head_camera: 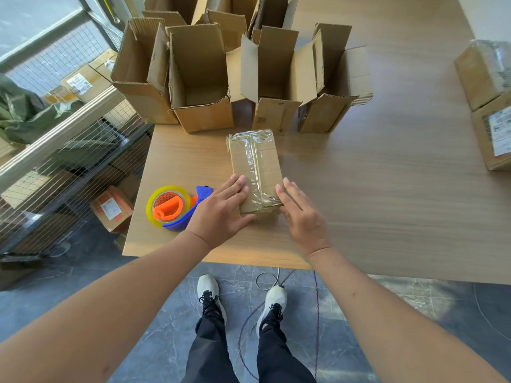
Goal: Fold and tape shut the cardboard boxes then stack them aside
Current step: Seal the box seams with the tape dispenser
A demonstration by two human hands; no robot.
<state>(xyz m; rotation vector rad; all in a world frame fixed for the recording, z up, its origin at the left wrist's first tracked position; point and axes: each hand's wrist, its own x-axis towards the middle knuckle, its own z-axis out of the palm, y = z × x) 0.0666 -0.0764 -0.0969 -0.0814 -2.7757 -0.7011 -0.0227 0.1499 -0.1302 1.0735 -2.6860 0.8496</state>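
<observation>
1. The left hand [221, 210] lies flat with straight fingers on the near left part of the taped box [255, 170], its thumb down the box's near face; it presses rather than grips. If it lifts from this flat contact alone, the box could slide out, since nothing is curled round it.

2. Just left of that hand sits the tape dispenser [177, 207], its roll and blue handle on the tabletop [387, 189] close to the wrist. A sideways sweep of the left forearm could knock it toward the tabletop's left edge, which is near, and onto the floor.

3. The taped box lies flat in the middle of the near tabletop, clear tape along its top seam and wrinkled over its far end. The wrinkles suggest loose tape; handling that end roughly might peel it.

4. The right hand [300, 214] is open, fingers straight, against the box's near right edge and holding nothing. Uneven pressure from the two hands could twist the box as it rises.

5. Behind stand the open boxes [199, 78], flaps up, near the taped box's far end. Pushing it forward could catch a flap and tip one.

6. At the far right, the stacked boxes [489, 106] sit by the picture's edge; a careless placing there could topple them.
</observation>
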